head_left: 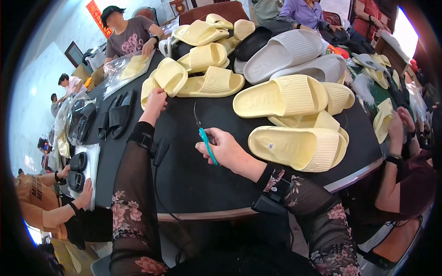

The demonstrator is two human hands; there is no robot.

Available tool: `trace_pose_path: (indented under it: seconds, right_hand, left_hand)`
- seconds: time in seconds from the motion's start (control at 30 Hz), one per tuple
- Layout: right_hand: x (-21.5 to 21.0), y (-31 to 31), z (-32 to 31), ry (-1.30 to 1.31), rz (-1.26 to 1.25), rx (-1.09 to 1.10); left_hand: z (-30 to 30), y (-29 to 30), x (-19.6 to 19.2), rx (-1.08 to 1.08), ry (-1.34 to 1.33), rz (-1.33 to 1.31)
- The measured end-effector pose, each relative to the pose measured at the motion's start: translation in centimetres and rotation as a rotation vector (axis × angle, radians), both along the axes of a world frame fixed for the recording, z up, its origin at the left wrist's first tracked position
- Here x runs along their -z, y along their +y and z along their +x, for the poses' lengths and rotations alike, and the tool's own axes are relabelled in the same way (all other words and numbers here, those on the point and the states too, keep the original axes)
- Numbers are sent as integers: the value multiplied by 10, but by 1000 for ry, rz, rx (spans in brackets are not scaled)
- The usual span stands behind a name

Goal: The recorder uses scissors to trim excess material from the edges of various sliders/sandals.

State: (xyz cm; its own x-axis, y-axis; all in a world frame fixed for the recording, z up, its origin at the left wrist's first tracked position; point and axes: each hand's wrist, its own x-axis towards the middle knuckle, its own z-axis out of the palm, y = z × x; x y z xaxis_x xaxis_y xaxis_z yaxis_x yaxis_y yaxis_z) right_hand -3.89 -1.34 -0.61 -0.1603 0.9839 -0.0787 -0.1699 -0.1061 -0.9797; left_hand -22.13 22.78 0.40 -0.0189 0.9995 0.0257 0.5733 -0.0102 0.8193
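On the near side of the dark table [193,179], the right hand [225,149] is curled shut round teal-handled snips [205,140], blades pointing up and away. Just beyond, the left hand [155,102] reaches out, fingers closed on the edge of a pale yellow slide [162,79]. The risk as I see it: those open tips sit near the left forearm's path, so drawing the slide back could bring skin or foam across them. To the right, a yellow slide [299,147] lies close to the table's edge; a nudge might tip it off. Farther back, the heap of slides [258,55] looks loose enough to slump.
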Motion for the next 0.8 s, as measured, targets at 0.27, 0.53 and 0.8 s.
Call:
trace_pose_path:
  seconds: [0.27,0.53,0.8]
  right_hand:
    - [10,4,-5,-45,58,46]
    - [7,4,-4,-35,33,31]
    - [0,-1,0,77,45,58]
  left_hand:
    - [-35,37,27,92,233,104]
    - [-38,-4,14,194,251,99]
    - [-6,-143,-47,628,369,-67]
